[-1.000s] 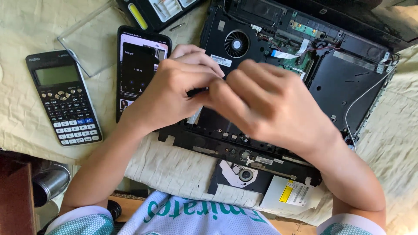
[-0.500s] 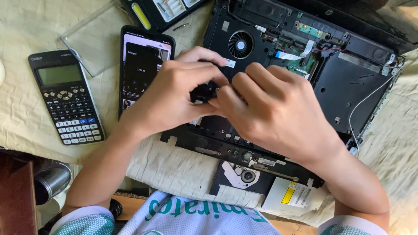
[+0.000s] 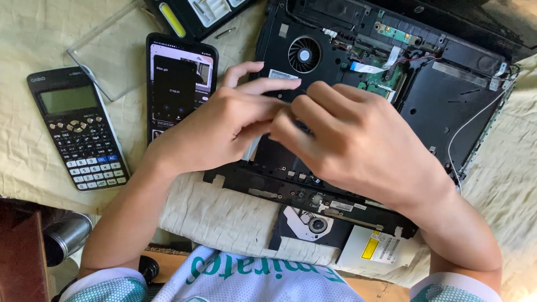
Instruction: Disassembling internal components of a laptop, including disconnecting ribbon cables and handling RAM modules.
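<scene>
An opened black laptop base (image 3: 447, 100) lies on a cream cloth, its round fan (image 3: 305, 55) and green circuit board (image 3: 391, 72) exposed. My left hand (image 3: 218, 128) and my right hand (image 3: 363, 145) meet over the middle of the base, fingertips pinched together. Between them sits a small black part (image 3: 302, 126), mostly hidden by the fingers. The index and middle fingers of my left hand stretch towards the fan.
A phone (image 3: 176, 84) with a lit screen and a black calculator (image 3: 75, 128) lie to the left. A clear plastic lid (image 3: 112, 50) and a tool case (image 3: 196, 14) are behind them. An optical drive (image 3: 319, 226) pokes out at the laptop's near edge. A metal cylinder (image 3: 67, 237) is at lower left.
Both hands stayed over the laptop's middle. The small black part, plain between the fingers half a second ago, is now nearly covered as the fingertips closed in.
</scene>
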